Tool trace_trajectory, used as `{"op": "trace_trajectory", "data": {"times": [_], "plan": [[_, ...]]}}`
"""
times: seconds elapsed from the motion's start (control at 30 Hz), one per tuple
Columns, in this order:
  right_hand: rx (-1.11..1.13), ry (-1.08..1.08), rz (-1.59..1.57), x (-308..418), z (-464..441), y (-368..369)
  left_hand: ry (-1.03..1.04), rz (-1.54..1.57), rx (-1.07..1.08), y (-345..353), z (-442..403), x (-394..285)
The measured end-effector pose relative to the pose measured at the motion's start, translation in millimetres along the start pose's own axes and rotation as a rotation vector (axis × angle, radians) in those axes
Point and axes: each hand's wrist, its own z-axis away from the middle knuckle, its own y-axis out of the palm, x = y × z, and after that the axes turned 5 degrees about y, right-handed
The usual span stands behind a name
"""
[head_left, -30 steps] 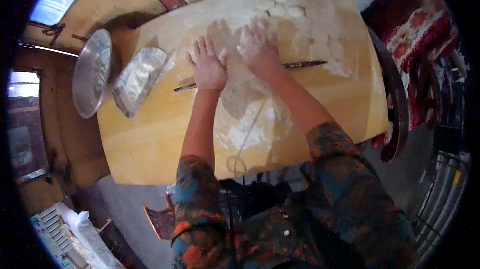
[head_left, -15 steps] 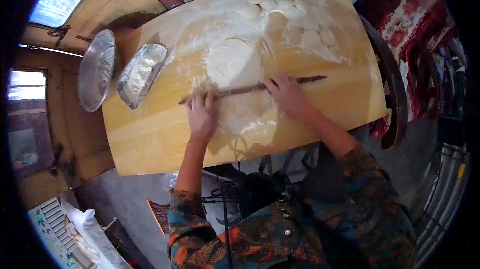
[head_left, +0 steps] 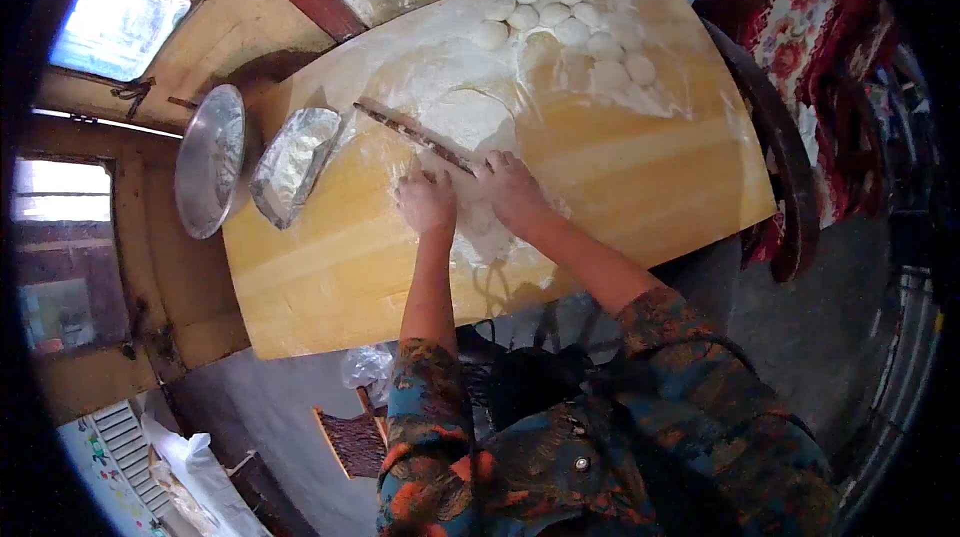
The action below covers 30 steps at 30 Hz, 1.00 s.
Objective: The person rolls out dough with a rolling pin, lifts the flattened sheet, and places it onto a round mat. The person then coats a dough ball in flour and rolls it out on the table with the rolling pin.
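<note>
- Well, at the near side of the dough sheet (head_left: pixel 472 117), the left hand (head_left: pixel 427 203) curls its fingers; their grip I can't tell.
- Same side, the right hand (head_left: pixel 508 192) bends its fingers at the near end of the rolling pin (head_left: pixel 413 136), hold unclear.
- Left of the dough sheet: shiny tray (head_left: pixel 297 162), then metal bowl (head_left: pixel 210 165).
- Beyond it, rightward: dough balls (head_left: pixel 571 31), on the same floury tabletop (head_left: pixel 320 287).
</note>
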Motion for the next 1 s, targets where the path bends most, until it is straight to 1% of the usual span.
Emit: {"op": "trace_trajectory", "data": {"times": [0.07, 0.17, 0.27, 0.3, 0.37, 0.47, 0.5, 0.57, 0.6, 0.67, 0.7, 0.77, 0.83, 0.87, 0.93, 0.97, 1.0], "plan": [[-0.012, -0.081, 0.04, 13.0, 6.4, -46.0, -0.002, 0.071, 0.223, -2.3, -16.1, 6.5], [-0.194, -0.061, -0.019, 20.6, 8.3, -58.9, -0.101, 0.798, 0.42, 2.6, -38.1, 16.2], [-0.187, -0.041, 0.019, 22.8, -11.5, -40.9, 0.463, 0.907, 0.054, 1.6, -36.5, -19.2], [-0.164, -0.047, 0.049, 19.2, -18.9, -34.6, 0.633, 0.567, -0.027, 4.8, -41.2, -14.8], [-0.046, -0.089, 0.156, 4.7, -30.7, -14.9, 0.921, -0.138, -0.179, 6.8, -52.2, 2.1], [-0.126, -0.296, 0.188, -8.3, -21.0, -41.1, 0.977, -0.109, -0.011, -12.0, -40.6, 14.6], [-0.045, -0.299, 0.186, -11.3, -15.2, -53.4, 0.968, -0.165, 0.03, -27.9, -22.3, 6.9], [0.12, -0.302, 0.188, -20.3, 7.6, -75.8, 1.019, -0.023, 0.103, -22.9, 5.3, 12.0], [0.165, -0.324, 0.182, -25.7, 26.0, -83.0, 1.045, 0.051, 0.146, -19.2, 21.2, 14.6], [0.251, -0.375, 0.171, -31.3, 65.2, -93.9, 1.026, 0.051, 0.222, -11.5, 61.1, 17.1], [0.2, -0.382, 0.196, -31.0, 88.1, -91.4, 1.011, 0.049, 0.263, -9.3, 76.9, 19.7], [0.108, -0.399, 0.239, -30.9, 128.2, -77.0, 1.015, 0.055, 0.233, -6.5, 98.1, 27.5], [0.18, -0.29, 0.209, -23.6, 136.0, -70.0, 1.032, 0.057, 0.243, -10.4, 110.2, 31.4], [0.209, -0.239, 0.197, -21.0, 134.0, -63.8, 0.983, -0.018, 0.197, -10.0, 109.3, 29.3], [0.091, -0.188, 0.17, -12.3, 97.8, -61.5, 0.884, -0.168, 0.111, -21.8, 102.6, 13.4], [0.029, -0.161, 0.157, -9.5, 85.9, -64.5, 0.775, -0.094, 0.129, -26.4, 97.8, 6.3], [0.084, -0.168, 0.157, -6.6, 86.7, -71.2, 0.784, -0.071, 0.154, -33.0, 101.3, 3.9]]}}
